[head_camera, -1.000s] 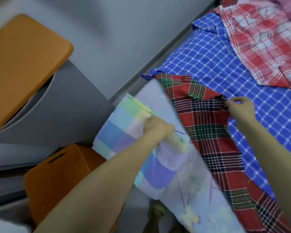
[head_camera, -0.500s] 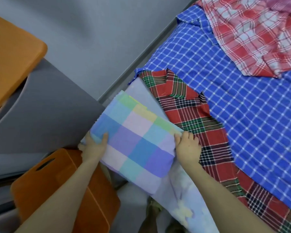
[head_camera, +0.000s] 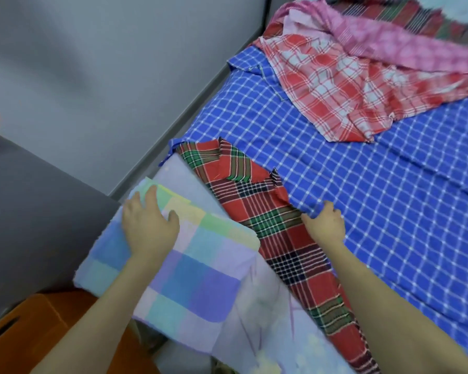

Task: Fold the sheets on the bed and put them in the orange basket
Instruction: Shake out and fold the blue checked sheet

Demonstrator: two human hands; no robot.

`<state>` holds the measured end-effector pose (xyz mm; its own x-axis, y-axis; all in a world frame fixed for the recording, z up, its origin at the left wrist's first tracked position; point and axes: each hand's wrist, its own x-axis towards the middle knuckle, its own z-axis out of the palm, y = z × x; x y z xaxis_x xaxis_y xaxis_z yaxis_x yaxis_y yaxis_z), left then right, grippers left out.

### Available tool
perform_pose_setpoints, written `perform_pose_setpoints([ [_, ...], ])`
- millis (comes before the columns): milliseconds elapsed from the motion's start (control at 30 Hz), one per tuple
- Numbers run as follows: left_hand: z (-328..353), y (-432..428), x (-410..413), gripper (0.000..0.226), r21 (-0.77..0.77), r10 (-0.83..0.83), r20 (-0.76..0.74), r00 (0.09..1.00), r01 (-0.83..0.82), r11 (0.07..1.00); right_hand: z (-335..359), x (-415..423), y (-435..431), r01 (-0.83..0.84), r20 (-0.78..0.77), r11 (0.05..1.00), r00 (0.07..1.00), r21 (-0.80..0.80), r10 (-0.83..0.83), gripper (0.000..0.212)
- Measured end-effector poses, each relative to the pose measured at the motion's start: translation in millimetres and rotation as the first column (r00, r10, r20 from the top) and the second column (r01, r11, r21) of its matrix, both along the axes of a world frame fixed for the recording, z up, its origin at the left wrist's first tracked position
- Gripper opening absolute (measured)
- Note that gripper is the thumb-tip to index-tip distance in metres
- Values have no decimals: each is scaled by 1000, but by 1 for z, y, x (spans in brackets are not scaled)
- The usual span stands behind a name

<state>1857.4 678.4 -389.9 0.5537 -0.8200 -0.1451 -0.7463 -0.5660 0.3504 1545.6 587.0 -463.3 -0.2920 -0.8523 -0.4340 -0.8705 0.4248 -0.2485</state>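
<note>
A folded pastel checked sheet (head_camera: 189, 268) lies at the bed's near left corner, partly overhanging the edge. My left hand (head_camera: 149, 225) rests flat on its upper part, fingers spread. A red and green tartan sheet (head_camera: 270, 228) runs along the bed edge beside it. My right hand (head_camera: 326, 225) lies where the tartan meets the blue checked sheet (head_camera: 362, 184), fingers bent onto the cloth; whether it pinches cloth is unclear. The orange basket (head_camera: 35, 327) stands on the floor at the lower left, partly under the folded sheet.
A red and white checked cloth (head_camera: 335, 85) and a pink one (head_camera: 389, 39) lie crumpled at the far end of the bed. The pale lilac mattress side (head_camera: 262, 319) hangs below. A grey wall and grey cabinet (head_camera: 33, 211) stand left.
My left hand moved from the folded sheet's left edge onto its top. My right hand left the folded sheet and went right to the tartan and blue sheets. The view tilted up the bed.
</note>
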Motion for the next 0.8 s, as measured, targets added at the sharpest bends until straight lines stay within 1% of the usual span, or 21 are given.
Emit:
perform_pose_setpoints([
  [33,6,-12,-12,61,-24,-63,-9,998,63,998,1,-11,-4,7,36,999,999,31,-8,68],
  [100,18,-44,-38,52,-99,-183,-39,982,179,979,9,-34,-16,24,58,999,998,44,-26,65],
  [167,28,-78,-65,41,-164,-278,-69,958,264,950,18,-57,-33,30,44,999,999,35,-31,63],
  [200,31,-94,-78,38,-171,-324,-70,944,308,936,23,-68,-43,22,23,999,999,32,-23,64],
  [267,33,-123,-106,33,-167,-418,-49,907,406,899,27,-91,-63,7,-25,999,1000,40,-6,66],
  [367,27,-156,-149,30,-156,-533,-26,846,523,838,26,-122,-90,-28,-106,995,994,101,39,73],
  [500,4,-213,-215,34,-79,-632,-31,774,628,774,12,-169,-126,-100,-266,963,949,250,168,91],
  [567,-12,-242,-242,34,-61,-635,-66,769,632,772,-4,-184,-134,-147,-260,930,935,336,241,98],
  [633,-30,-273,-265,31,-78,-599,-159,785,595,800,-24,-191,-137,-150,-205,918,950,366,237,101],
  [700,-50,-309,-291,26,-83,-508,-289,811,508,858,-42,-199,-147,-140,-181,916,958,376,221,103],
  [733,-60,-325,-304,23,-52,-451,-353,820,464,884,-47,-202,-152,-139,-167,906,961,400,221,104],
  [800,-74,-350,-319,25,-6,-358,-420,834,391,920,-51,-203,-157,-140,-138,889,966,436,220,104],
])
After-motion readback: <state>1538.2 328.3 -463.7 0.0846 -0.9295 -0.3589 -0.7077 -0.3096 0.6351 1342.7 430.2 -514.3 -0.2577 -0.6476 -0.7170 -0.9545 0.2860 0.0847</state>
